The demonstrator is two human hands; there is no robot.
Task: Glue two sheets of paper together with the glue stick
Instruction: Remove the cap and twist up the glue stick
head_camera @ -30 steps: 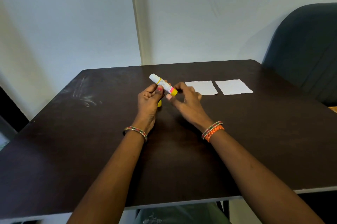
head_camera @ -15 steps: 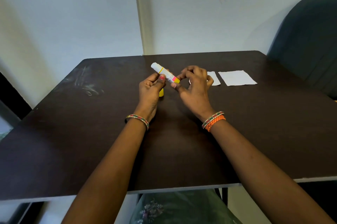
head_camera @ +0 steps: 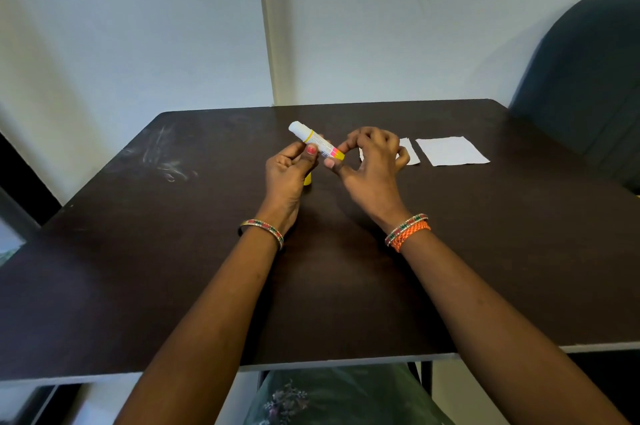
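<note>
My left hand [head_camera: 289,170] grips a glue stick [head_camera: 313,140] above the dark table [head_camera: 346,268], its white glue end tilted up and to the left. My right hand [head_camera: 372,165] pinches the stick's yellow bottom end with thumb and forefinger. A yellow piece [head_camera: 307,178], apparently the cap, shows just below my left hand. Two white sheets lie flat at the back right: the right sheet [head_camera: 450,151] is in full view, the left sheet [head_camera: 410,151] is mostly hidden behind my right hand.
A dark upholstered chair [head_camera: 585,85] stands at the table's right back corner. White scuff marks [head_camera: 166,158] streak the table's left side. A pale wall runs behind the table. The table's near edge [head_camera: 346,364] crosses the bottom of the view.
My right hand's fingers have curled up around the stick's yellow end and now cover most of the left sheet. The left hand keeps its hold on the glue stick.
</note>
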